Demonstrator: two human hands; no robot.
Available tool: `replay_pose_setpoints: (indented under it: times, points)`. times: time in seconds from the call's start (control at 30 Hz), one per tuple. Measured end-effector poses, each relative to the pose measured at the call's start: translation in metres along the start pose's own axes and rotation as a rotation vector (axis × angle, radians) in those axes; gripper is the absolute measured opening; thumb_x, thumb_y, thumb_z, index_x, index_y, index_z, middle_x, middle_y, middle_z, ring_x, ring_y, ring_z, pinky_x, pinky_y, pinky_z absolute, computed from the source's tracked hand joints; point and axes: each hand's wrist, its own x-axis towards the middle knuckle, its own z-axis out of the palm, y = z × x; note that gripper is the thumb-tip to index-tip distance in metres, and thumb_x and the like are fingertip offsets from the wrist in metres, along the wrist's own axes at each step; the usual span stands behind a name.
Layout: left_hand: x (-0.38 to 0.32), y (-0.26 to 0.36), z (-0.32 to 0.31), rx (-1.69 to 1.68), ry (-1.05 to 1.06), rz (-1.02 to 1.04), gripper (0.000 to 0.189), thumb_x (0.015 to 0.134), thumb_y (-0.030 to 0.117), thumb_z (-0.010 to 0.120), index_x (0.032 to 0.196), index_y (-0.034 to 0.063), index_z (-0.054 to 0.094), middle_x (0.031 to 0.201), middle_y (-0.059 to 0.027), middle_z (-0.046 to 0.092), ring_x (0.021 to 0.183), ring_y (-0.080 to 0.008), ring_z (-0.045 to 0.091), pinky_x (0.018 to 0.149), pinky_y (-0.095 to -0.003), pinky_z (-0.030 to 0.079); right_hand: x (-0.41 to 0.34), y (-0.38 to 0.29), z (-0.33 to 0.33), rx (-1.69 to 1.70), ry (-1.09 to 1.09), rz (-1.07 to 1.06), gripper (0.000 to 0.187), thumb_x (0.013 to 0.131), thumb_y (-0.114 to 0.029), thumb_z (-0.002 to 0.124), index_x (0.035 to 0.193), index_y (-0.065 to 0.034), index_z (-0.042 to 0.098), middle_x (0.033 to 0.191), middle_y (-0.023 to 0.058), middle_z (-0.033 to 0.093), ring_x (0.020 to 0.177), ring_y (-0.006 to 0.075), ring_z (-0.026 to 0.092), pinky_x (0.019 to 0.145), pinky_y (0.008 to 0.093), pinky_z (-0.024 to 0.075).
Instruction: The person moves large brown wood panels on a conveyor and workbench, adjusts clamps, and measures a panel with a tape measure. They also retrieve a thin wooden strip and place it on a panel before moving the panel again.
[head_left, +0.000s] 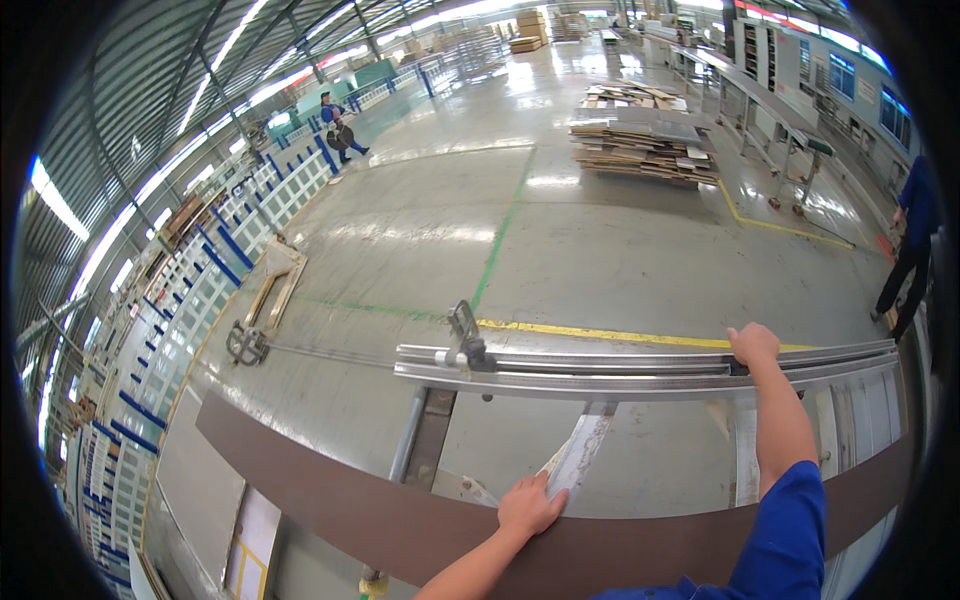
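A long, dark brown board (360, 487) lies across the sliding-table frame in front of me, its straight sides bent by the lens. My left hand (531, 504) grips the board's far edge, fingers reaching over it beside a pale support bar (589, 442). Beyond the board runs an aluminium crosscut fence (600, 382) with a scale along it. My right hand (754, 343) is closed at the fence's right part, over a small black stop block (739, 367); the fingers hide most of what they hold. Farther left on the fence stands a metal flip stop (466, 337).
A pallet truck (274, 292) stands at left near a white fence with blue posts (217, 255). Stacked boards (645, 142) lie ahead, beside a roller conveyor (750, 90). One person (341, 127) walks at far left; another (911, 232) stands at right. Panels (202, 487) lie lower left.
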Motion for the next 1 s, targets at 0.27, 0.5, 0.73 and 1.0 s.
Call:
replay_pose_setpoints:
  times: [0.27,0.5,0.73,1.0]
  points:
    - [0.0,-0.001,0.004,0.017,0.035,0.036,0.061,0.095,0.056,0.064,0.13,0.0055,0.069,0.119,-0.0156,0.073,0.112,-0.035,0.068,0.094,-0.0456,0.056,0.004,-0.002,0.01,-0.359,-0.128,-0.211,0.028,0.094,-0.025,0.062,0.107,-0.0107,0.083,0.113,0.0121,0.08,0.108,0.0311,0.076,0.089,0.0417,0.0598]
    - [0.0,0.0,0.002,0.015,0.038,0.042,0.061,0.095,0.057,0.063,0.128,0.0063,0.069,0.117,-0.0157,0.073,0.114,-0.0345,0.067,0.092,-0.0471,0.057,0.001,0.022,0.027,-0.224,0.025,-0.317,0.023,0.091,-0.019,0.062,0.108,-0.0087,0.074,0.106,0.0151,0.079,0.104,0.0334,0.076,0.085,0.0455,0.0601]
    - [-0.002,-0.002,0.003,-0.004,-0.038,0.001,0.062,0.095,0.057,0.063,0.131,0.0057,0.068,0.119,-0.0157,0.073,0.114,-0.0348,0.067,0.093,-0.0474,0.056,-0.003,0.037,0.02,-0.337,0.067,-0.728,0.021,0.094,-0.023,0.062,0.107,-0.0084,0.07,0.1,0.0142,0.076,0.098,0.0344,0.075,0.082,0.0474,0.0589]
    - [0.011,0.0,-0.005,-0.002,-0.175,-0.054,0.077,0.095,0.061,0.063,0.141,-0.001,0.06,0.125,-0.0243,0.071,0.116,-0.041,0.068,0.098,-0.0513,0.055,-0.033,0.031,-0.01,-0.2,-0.025,-0.223,0.054,0.098,-0.055,0.066,0.118,-0.0042,0.066,0.107,0.0142,0.075,0.103,0.0352,0.074,0.088,0.0463,0.0569]
